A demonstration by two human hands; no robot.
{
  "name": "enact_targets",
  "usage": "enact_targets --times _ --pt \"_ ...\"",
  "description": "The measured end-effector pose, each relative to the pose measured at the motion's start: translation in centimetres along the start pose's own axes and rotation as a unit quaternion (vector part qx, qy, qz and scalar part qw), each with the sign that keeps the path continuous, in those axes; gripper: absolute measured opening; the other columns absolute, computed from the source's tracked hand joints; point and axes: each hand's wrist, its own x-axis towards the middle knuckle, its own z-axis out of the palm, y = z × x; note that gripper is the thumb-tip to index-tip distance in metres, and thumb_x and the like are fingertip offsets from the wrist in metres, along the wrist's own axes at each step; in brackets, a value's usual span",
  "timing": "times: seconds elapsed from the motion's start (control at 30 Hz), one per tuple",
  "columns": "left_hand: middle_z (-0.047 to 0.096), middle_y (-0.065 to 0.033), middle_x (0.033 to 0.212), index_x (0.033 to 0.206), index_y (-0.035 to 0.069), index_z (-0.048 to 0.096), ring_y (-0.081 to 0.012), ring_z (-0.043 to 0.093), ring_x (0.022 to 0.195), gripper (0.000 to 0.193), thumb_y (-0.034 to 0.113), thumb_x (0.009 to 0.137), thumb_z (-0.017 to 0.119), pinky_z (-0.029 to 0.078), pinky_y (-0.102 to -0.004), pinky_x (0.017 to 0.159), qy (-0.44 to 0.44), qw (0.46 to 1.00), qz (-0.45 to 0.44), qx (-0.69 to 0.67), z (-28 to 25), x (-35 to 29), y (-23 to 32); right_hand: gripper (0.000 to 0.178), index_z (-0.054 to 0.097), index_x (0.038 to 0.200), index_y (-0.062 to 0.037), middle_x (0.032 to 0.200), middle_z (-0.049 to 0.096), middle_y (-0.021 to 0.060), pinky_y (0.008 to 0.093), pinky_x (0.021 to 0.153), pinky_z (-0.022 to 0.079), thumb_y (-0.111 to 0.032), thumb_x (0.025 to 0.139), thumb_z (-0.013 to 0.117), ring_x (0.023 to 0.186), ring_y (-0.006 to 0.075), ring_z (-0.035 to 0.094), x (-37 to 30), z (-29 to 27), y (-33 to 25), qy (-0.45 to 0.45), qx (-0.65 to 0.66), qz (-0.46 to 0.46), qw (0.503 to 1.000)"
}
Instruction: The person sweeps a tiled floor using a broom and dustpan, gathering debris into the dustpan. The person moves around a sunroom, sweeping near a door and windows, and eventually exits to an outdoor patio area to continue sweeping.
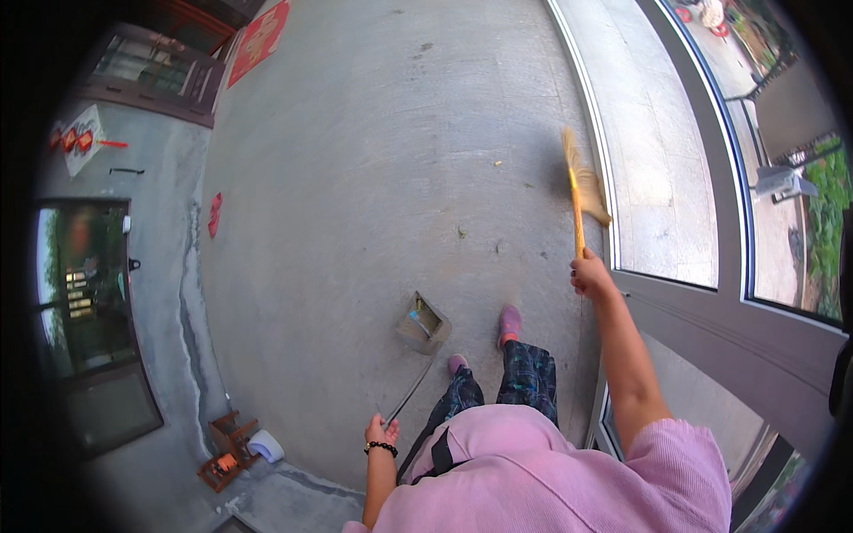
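Observation:
My right hand (pixel 591 273) is closed around the yellow handle of a broom (pixel 577 210), my arm stretched out to the right. The fan of straw bristles lies against the base of the glazed frame, slightly blurred. Lower down, my left hand (pixel 382 433), with a dark bead bracelet at the wrist, grips the thin metal handle of a long-handled dustpan (pixel 424 325). The pan is just in front of my feet, with a bit of debris and something small and blue inside. Small scraps, among them a leaf (pixel 461 233), lie on the grey floor between broom and dustpan.
A large window and door frame (pixel 737 204) runs along the right side. At the left are a wall with a dark-framed window (pixel 98 311) and a small wooden chair (pixel 233 435) by a white roll-like object. A red mat (pixel 259 42) lies at the far left.

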Motion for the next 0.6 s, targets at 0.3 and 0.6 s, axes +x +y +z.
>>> enact_targets --times 0.3,0.6 --pt "0.052 -0.0084 0.07 0.076 0.011 0.041 -0.0231 0.059 0.065 0.022 0.026 0.072 0.057 0.046 -0.0346 0.055 0.021 0.996 -0.027 -0.087 -1.9 -0.6 -3.0 0.059 0.03 0.132 -0.0137 0.056 0.044 0.0035 0.0234 0.032 0.03 -0.005 0.077 0.047 0.037 0.0095 0.038 -11.0 -0.2 -4.6 -0.022 -0.131 -0.082 0.988" --pt "0.053 -0.0071 0.069 0.075 0.012 0.041 -0.0229 0.059 0.064 0.02 0.026 0.074 0.055 0.047 -0.0342 0.054 0.065 0.988 -0.028 -0.139 -5.0 -0.4 -6.7 0.022 0.037 0.096 -0.0103 0.051 0.036 0.0018 0.0275 0.03 0.029 -0.001 0.076 0.039 0.037 0.0124 0.036 13.3 14.4 -8.6 -0.055 -0.156 -0.076 0.983"
